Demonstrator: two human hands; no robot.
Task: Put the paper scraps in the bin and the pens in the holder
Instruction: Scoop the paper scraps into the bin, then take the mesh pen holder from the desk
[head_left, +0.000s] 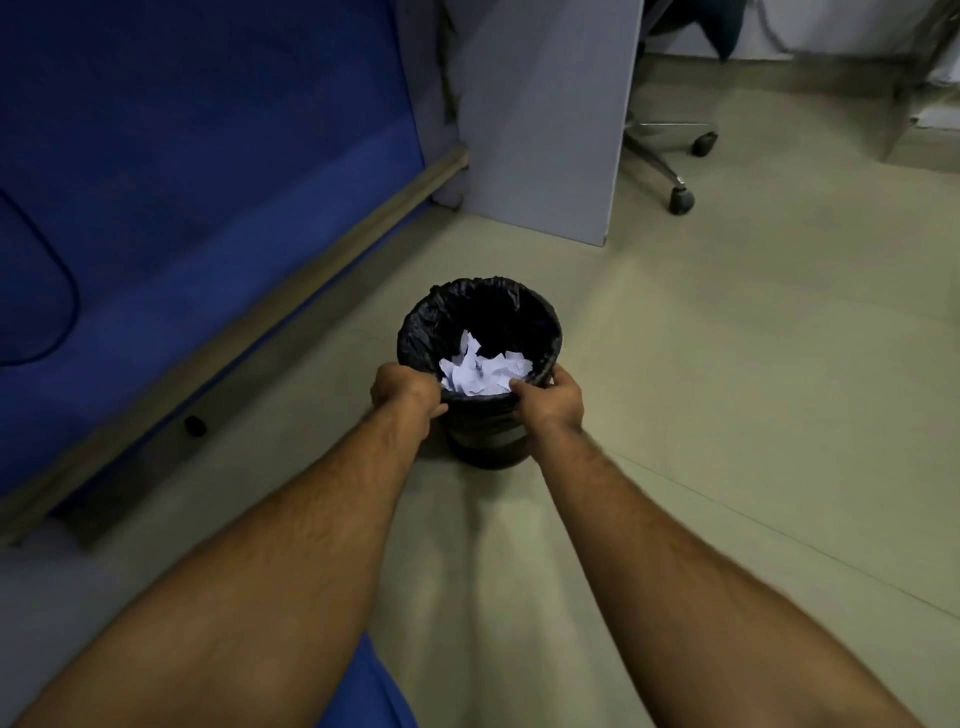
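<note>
A small round bin (480, 312) lined with a black plastic bag stands on the floor in the middle of the head view. Several white paper scraps (483, 371) lie inside it. My left hand (405, 389) grips the near left part of the rim with curled fingers. My right hand (545, 397) grips the near right part of the rim, thumb over the edge. No pens or pen holder are in view.
A blue partition (182, 182) with a wooden base strip runs along the left. A grey desk panel (545, 114) stands behind the bin. An office chair base with castors (680, 197) sits at the back right. Pale floor tiles (753, 364) spread to the right.
</note>
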